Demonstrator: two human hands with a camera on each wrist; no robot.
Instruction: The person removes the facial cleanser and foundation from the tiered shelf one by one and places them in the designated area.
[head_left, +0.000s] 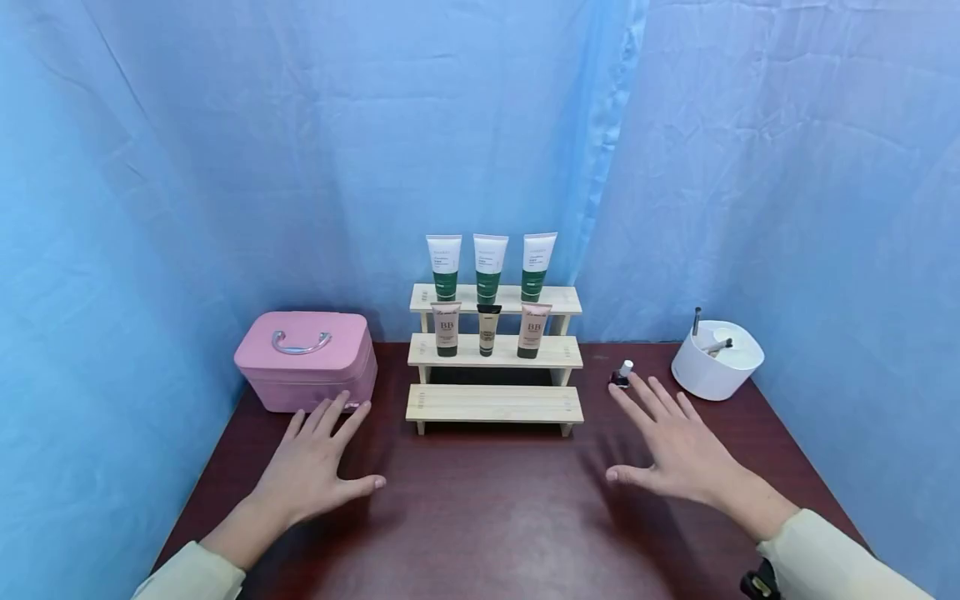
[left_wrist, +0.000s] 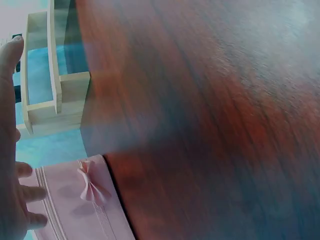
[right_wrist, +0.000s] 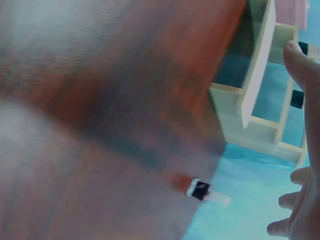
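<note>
My left hand [head_left: 311,462] hovers above the table with its fingers spread, in front of a pink case [head_left: 303,358] with a silver handle; the left wrist view shows a bow [left_wrist: 92,185] on that case. Over the right side, my right hand [head_left: 675,442] is spread too and holds nothing. Just beyond its fingertips stands a small dark nail polish bottle [head_left: 620,375] with a white cap. Between the hands is a three-step wooden rack [head_left: 495,402]. White-and-green tubes [head_left: 488,258] stand on its top step. Two pink BB cream tubes [head_left: 447,329] flank a gold tube [head_left: 487,331] on the middle step.
A white container [head_left: 708,375] at the back right holds brushes [head_left: 720,346]. Blue curtains [head_left: 450,125] enclose the back and sides of the dark red wooden table [head_left: 495,517]. The rack's lowest step bears nothing.
</note>
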